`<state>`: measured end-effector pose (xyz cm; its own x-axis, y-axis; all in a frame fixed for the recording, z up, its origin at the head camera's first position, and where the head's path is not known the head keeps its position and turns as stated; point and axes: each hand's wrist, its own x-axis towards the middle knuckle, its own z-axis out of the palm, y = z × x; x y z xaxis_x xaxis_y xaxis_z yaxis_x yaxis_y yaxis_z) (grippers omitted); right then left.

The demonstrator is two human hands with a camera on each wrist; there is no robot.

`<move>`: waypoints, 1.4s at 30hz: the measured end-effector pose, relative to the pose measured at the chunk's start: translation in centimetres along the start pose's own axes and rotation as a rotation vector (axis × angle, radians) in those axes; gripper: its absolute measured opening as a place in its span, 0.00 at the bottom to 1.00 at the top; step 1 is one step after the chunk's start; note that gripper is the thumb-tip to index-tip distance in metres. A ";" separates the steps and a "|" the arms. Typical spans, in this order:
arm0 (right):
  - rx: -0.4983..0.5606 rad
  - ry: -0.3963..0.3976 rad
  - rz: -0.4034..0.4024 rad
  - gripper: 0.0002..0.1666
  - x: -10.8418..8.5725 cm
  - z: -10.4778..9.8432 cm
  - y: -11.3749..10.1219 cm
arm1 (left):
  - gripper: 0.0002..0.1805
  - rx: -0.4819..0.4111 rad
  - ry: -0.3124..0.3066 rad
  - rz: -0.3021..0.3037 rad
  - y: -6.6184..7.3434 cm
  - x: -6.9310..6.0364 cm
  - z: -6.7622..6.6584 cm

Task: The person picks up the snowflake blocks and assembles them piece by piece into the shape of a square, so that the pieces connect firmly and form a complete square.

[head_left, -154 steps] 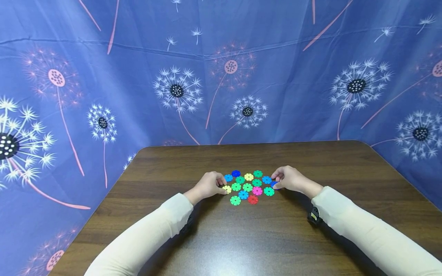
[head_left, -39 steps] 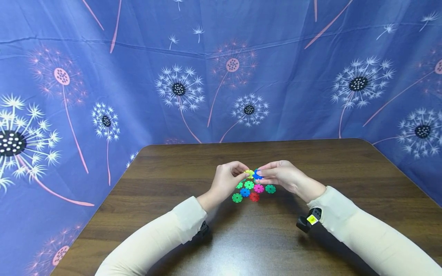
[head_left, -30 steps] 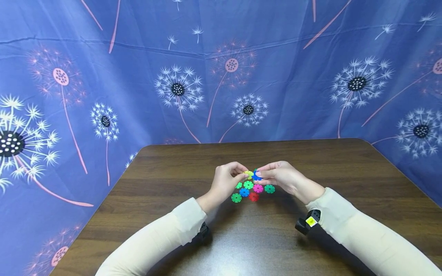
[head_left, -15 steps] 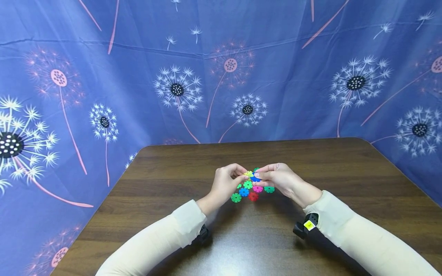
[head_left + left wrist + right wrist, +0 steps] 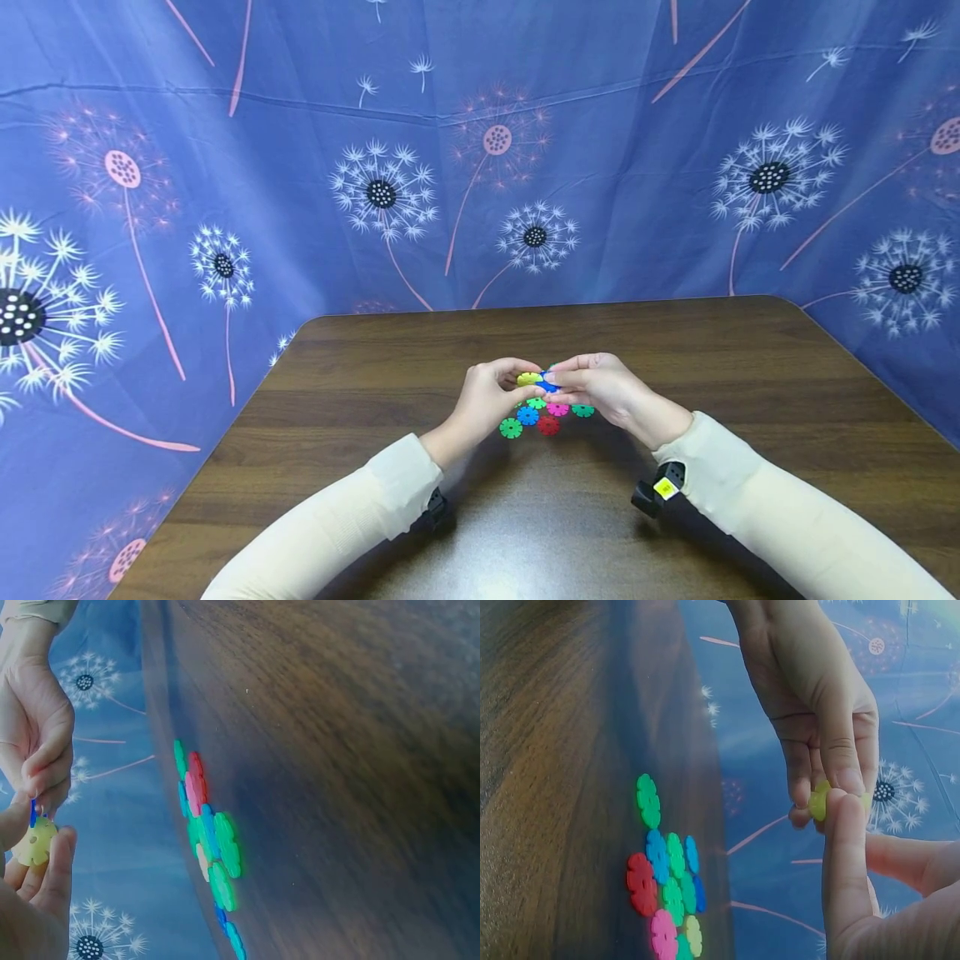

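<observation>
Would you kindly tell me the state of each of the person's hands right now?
Left hand: closed, pinching a yellow notched disc.
Right hand: closed, pinching a dark blue notched disc.

No text can be read; a yellow label [image 5: 665, 488] on the black wrist device [image 5: 644, 498], lower right of the head view, is too small to be deciphered.

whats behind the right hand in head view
A pink disc, a green disc and a green sliver peek out behind the right hand; their covered parts, and anything wholly hidden, cannot be seen.
</observation>
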<state>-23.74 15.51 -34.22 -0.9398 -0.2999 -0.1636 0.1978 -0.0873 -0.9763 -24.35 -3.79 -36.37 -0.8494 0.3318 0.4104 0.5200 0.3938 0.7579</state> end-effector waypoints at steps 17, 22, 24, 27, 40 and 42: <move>-0.005 -0.023 0.045 0.15 0.1 0.8 0.0 | 0.18 -0.085 -0.076 -0.117 -0.1 -0.3 -0.5; 0.005 -0.032 0.064 0.08 0.2 0.7 0.0 | 0.17 -0.080 -0.081 -0.114 -0.2 -0.3 -0.6; 0.008 -0.038 0.064 0.08 0.2 0.6 0.0 | 0.17 -0.070 -0.078 -0.111 -0.1 -0.3 -0.7; -0.004 -0.034 0.062 0.15 0.3 0.5 -0.1 | 0.17 -0.067 -0.068 -0.102 -0.2 -0.3 -0.8; -0.051 -0.010 0.011 0.28 0.5 -0.4 -0.2 | 0.16 -0.048 -0.039 -0.082 -0.5 -0.1 -1.1; -0.069 0.000 0.012 0.28 0.5 -0.6 -0.2 | 0.16 -0.045 -0.036 -0.098 -0.4 -0.2 -1.2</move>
<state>-24.41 15.97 -34.23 -0.9375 -0.3003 -0.1758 0.1898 -0.0179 -0.9817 -24.54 -5.01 -36.18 -0.8918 0.3246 0.3153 0.4294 0.3873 0.8158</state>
